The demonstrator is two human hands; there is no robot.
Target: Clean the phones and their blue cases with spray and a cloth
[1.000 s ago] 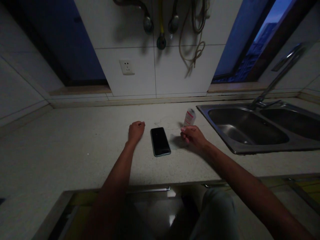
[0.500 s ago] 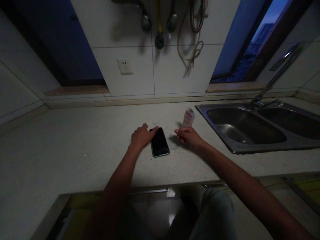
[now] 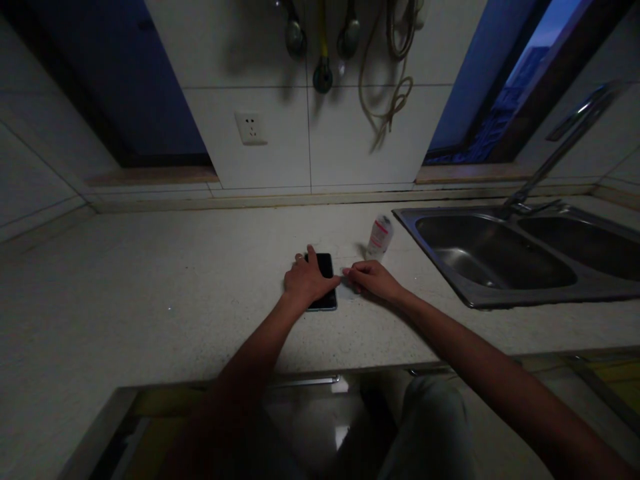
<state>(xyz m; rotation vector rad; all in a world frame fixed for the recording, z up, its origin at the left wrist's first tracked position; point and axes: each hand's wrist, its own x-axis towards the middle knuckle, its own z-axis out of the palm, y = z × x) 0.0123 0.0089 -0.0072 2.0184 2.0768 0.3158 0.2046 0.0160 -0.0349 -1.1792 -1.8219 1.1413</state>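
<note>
A black smartphone [image 3: 325, 265] lies face up on the pale counter [image 3: 225, 287]. My left hand [image 3: 307, 280] rests over it with fingers spread, the thumb reaching across to its right edge. Just to the right, my right hand [image 3: 373, 279] is closed in a pinch low over the counter. Whatever is between those fingertips is too small and dim to make out. Behind the right hand a small clear plastic bottle [image 3: 380, 237] with red and white print stands upright, apart from the fingers.
A steel double sink [image 3: 460, 293] with a tall faucet [image 3: 550, 150] is set into the counter on the right. The tiled wall [image 3: 270, 167] at the back carries a socket [image 3: 251, 128] and hanging hoses [image 3: 395, 100]. Drawer handles [image 3: 305, 382] run below the front edge.
My left hand has moved right, from the phone's upper left corner to over its middle. The phone has turned slightly straighter. My right hand has shifted a little left and nearer, away from the bottle.
</note>
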